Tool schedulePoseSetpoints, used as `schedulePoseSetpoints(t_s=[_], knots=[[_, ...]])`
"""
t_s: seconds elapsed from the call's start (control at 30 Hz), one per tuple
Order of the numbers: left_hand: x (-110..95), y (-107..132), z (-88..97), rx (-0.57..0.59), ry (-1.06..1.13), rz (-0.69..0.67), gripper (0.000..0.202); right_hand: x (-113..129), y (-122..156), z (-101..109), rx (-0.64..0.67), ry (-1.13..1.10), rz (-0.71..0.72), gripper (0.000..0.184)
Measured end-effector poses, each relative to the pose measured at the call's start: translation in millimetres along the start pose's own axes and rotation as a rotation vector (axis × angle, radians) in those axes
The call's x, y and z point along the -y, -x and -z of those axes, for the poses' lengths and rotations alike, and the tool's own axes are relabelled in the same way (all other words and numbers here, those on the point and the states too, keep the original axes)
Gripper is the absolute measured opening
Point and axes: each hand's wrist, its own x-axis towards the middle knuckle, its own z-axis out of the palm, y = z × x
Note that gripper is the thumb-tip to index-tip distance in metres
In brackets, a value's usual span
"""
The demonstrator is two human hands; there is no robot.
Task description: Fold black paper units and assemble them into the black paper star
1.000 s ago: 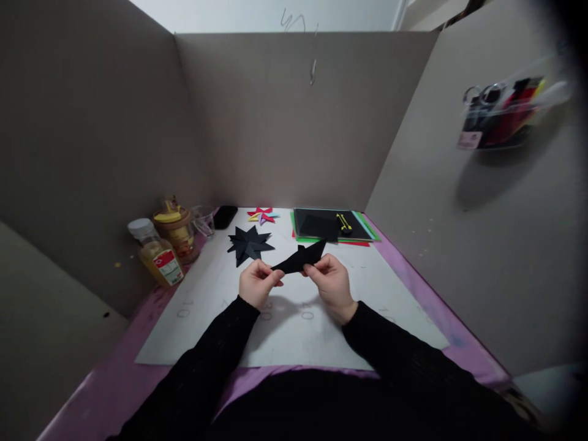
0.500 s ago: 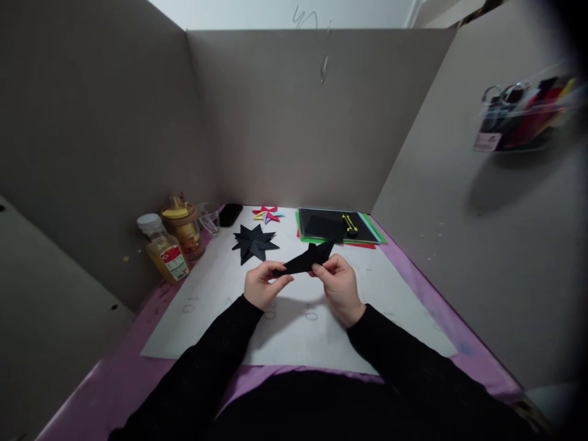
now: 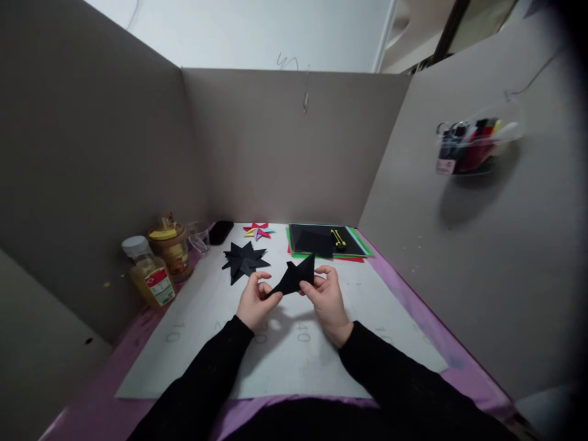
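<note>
Between my hands is a piece of folded black paper (image 3: 297, 275), held up above the white sheet (image 3: 294, 370). My left hand (image 3: 255, 303) pinches its narrow left tip between thumb and fingers. With the thumb on its front face, my right hand (image 3: 325, 300) grips the wider right part; the fingers behind it are partly hidden. Just beyond my left hand lies a black many-pointed paper star (image 3: 245, 260). Behind the folded piece, a stack of coloured paper sheets (image 3: 362, 244) has black ones on top, with a yellow-and-black cutter (image 3: 339, 239) lying on them.
At the left stand a glue bottle (image 3: 149, 275), a lidded cup (image 3: 172, 248) and a clear plastic cup (image 3: 199, 237). A black phone (image 3: 221, 232) and a small colourful paper star (image 3: 258, 230) lie at the back. Grey partitions (image 3: 285, 147) enclose the table; a clear holder (image 3: 473, 144) hangs right.
The folded black paper has turned so its wide right part shows more of its face. My left fingers have shifted at its tip. The camera view has tilted up.
</note>
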Motion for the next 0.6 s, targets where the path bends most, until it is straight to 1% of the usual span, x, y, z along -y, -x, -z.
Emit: schedulePoseSetpoints(t_s=[0.03,0.1,0.17,0.27,0.33,0.4,0.5,0.6], knots=[[1.2,-1.1,0.6,0.059,-0.019,0.020,0.040,-0.6,-0.9,0.3,0.026,0.009,-0.014,0.042],[2.3,-2.2,0.4,0.161,-0.072,0.066,0.034,-1.9,-1.8,0.2,0.077,0.024,-0.041,0.042],[1.8,-1.9,-1.6,0.204,-0.148,0.086,0.025,-2.8,-1.3,-1.5,0.115,0.049,-0.058,0.041],[0.5,-0.5,-4.7,0.179,-0.257,0.093,0.022,-3.2,0.7,-5.4,0.148,0.115,-0.063,0.038],[0.7,-0.1,-5.2,0.153,-0.298,0.115,0.021,-3.5,1.3,-7.2,0.146,0.155,-0.058,0.037],[2.0,-0.3,-4.6,0.151,-0.314,0.138,0.019,-4.4,1.2,-7.5,0.136,0.175,-0.053,0.036],[3.8,-1.0,-3.6,0.193,-0.256,0.179,0.024,-5.9,0.2,-6.3,0.133,0.173,-0.038,0.036],[3.9,-1.7,-3.3,0.207,-0.177,0.221,0.028,-6.5,-0.3,-6.1,0.152,0.101,-0.057,0.038]])
